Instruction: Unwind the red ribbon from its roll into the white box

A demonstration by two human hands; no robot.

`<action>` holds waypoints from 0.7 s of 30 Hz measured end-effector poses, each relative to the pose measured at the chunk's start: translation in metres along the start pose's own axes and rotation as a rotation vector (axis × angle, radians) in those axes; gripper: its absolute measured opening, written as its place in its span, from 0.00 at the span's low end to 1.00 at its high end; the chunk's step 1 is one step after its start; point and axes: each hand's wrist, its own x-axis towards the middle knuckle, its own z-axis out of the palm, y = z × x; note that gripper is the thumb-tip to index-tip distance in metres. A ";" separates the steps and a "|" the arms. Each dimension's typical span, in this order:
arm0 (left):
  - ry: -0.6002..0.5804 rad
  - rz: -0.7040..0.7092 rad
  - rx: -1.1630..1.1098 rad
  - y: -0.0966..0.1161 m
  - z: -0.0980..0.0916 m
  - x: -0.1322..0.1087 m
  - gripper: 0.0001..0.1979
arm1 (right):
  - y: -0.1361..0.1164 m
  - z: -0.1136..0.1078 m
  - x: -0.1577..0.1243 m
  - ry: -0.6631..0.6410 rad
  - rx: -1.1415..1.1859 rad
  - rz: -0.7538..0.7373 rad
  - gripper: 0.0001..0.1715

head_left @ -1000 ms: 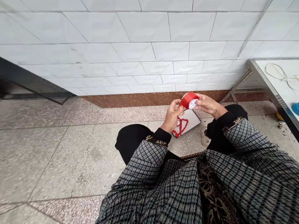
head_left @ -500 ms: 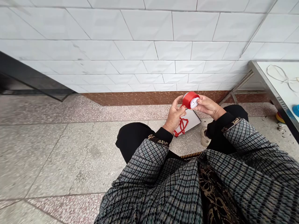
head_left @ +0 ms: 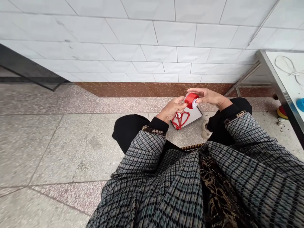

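Observation:
A spool of red ribbon [head_left: 190, 100] with a white end is held up between my two hands, above the floor. My left hand [head_left: 173, 108] grips its left side, thumb pressed near the ribbon. Over the top and right side curl the fingers of my right hand [head_left: 207, 96], with the thumb by the white end. Below the hands, a white flat box or board [head_left: 193, 115] with a dark edge lies on the floor. Looped red ribbon [head_left: 181, 120] and a small white disc rest on its left part, partly covered by my left hand.
At the right stands a metal-edged table [head_left: 282, 82] with a white cord [head_left: 289, 71] and a blue object [head_left: 300, 104] on it. A red and yellow item [head_left: 282, 112] and debris lie beneath. A tiled wall [head_left: 133, 31] rises ahead; a dark panel [head_left: 28, 68] is at left.
My right hand has shifted from the spool's right side to over its top, and the spool has turned. My view has tilted slightly downward.

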 end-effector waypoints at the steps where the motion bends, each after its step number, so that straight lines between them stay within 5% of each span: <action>1: -0.010 -0.030 0.019 -0.001 -0.001 0.000 0.25 | -0.002 -0.003 0.000 -0.035 -0.067 0.002 0.42; 9: -0.014 -0.083 0.050 -0.006 -0.002 0.001 0.26 | 0.000 -0.004 0.003 -0.105 -0.404 -0.051 0.33; 17: 0.292 0.057 -0.026 -0.003 0.006 0.000 0.17 | 0.005 -0.006 0.004 0.126 -0.500 -0.059 0.29; 21: 0.229 0.036 -0.056 -0.002 0.009 0.001 0.14 | 0.009 -0.008 0.005 0.167 -0.417 -0.029 0.29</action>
